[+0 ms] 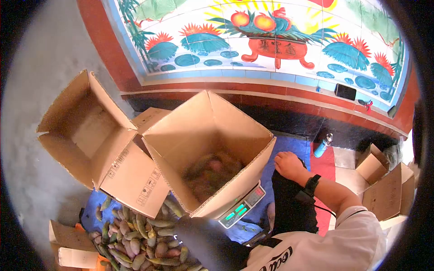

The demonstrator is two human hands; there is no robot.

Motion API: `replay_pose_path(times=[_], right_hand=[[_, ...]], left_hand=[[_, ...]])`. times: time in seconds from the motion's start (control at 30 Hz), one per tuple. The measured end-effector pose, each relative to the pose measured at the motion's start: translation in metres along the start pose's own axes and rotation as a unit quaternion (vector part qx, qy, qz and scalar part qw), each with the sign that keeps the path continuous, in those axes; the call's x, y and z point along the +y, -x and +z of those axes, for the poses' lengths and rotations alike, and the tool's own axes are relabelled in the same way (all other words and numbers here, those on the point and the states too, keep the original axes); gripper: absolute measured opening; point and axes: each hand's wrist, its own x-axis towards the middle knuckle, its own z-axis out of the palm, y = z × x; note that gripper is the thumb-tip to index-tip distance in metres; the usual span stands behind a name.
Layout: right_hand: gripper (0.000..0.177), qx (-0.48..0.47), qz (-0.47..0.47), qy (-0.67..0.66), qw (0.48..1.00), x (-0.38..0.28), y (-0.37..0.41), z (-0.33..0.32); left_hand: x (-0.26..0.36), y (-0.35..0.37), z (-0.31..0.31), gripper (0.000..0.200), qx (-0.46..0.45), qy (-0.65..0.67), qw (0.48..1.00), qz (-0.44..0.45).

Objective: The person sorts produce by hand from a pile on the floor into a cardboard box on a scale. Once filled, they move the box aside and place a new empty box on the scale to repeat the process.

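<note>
My right hand point(289, 166) rests on my bent right knee point(294, 203), fingers loosely spread and holding nothing. A dark band circles that wrist. My left hand is out of view; only my left leg point(203, 239) shows at the bottom. In front of me a large open cardboard box point(181, 122) stands on a digital scale point(242, 207) with green-lit displays. Elongated brownish-green produce point(212, 174) lies in the bottom of the box. Left of my leg is a pile of long green and pinkish-brown produce point(140, 239).
Another open cardboard box point(135, 176) lies tipped at the left. A blue bottle point(323, 145) stands by the tiled wall, and a black phone-like object point(345, 91) leans on its ledge. Smaller cartons point(384, 194) sit at the right. Blue sheeting point(289, 144) covers part of the floor.
</note>
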Motion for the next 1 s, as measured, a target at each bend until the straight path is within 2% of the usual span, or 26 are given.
replay_pose_path(times=[0.27,1.0], right_hand=[[0.014,0.009,0.019,-0.002,1.000,0.003,0.003,0.001],[0.014,0.032,-0.011,-0.006,0.999,-0.001,0.000,-0.003]], left_hand=[[0.003,0.017,-0.010,0.054,0.006,0.072,0.997,-0.031],[0.006,0.074,-0.047,0.054,0.051,0.203,0.975,-0.078]])
